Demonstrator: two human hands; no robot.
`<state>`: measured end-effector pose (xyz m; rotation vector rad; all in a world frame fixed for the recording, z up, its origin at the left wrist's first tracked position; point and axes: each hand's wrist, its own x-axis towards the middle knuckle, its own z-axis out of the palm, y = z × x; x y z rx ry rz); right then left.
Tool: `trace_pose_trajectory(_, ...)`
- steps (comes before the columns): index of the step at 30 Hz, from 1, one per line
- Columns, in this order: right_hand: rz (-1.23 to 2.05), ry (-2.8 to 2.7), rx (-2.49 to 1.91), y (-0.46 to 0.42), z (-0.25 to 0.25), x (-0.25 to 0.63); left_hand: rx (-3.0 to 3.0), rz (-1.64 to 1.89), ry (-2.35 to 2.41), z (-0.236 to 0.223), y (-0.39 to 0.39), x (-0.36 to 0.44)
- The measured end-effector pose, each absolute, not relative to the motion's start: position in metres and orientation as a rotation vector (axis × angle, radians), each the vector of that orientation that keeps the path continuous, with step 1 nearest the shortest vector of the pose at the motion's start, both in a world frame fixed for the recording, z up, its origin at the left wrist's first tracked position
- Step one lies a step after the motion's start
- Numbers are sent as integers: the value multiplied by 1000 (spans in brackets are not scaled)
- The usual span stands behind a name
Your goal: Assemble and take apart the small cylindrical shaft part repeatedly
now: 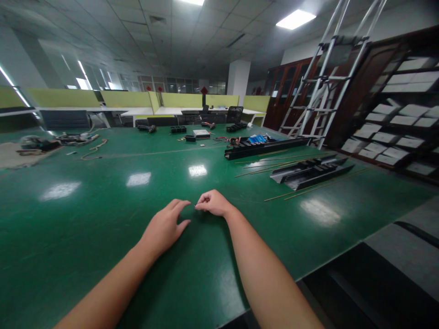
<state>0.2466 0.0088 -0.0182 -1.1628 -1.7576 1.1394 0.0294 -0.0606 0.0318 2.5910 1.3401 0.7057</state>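
Over the near middle of the green table [103, 219], my left hand [165, 226] is open, thumb and fingers apart with nothing between them. Just to its right, my right hand [213, 203] pinches a tiny dark piece [195, 205] between thumb and fingertips. Only a speck of that piece shows, so its kind cannot be made out. The fingertips of both hands are close together but apart.
Black metal channels [308, 173] and thin brass-coloured rods [274, 167] lie to the right. A longer black channel [267, 148] is behind them. Tools and small black boxes [178, 130] sit at the back. Cables [73, 138] lie at left; a ladder [324, 87] stands beyond.
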Motion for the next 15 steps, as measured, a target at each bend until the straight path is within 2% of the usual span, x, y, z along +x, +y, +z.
trace_pose_trajectory(3, 1186, -1834, -1138, 6, -15, 246, 2665, 638, 1246, 26, -45, 60)
trace_pose_trajectory(8, 1191, -1877, -1179, 3, -8, 245, 2670, 622, 1245, 21, -38, 65)
trace_pose_trajectory(12, 1211, -1831, -1143, 0, -3, 246, 2624, 693, 1308, 32, -46, 36)
trace_pose_trajectory(15, 1182, -1780, -1146, 0, -4, 246, 2430, 920, 1480, 50, -65, -18)
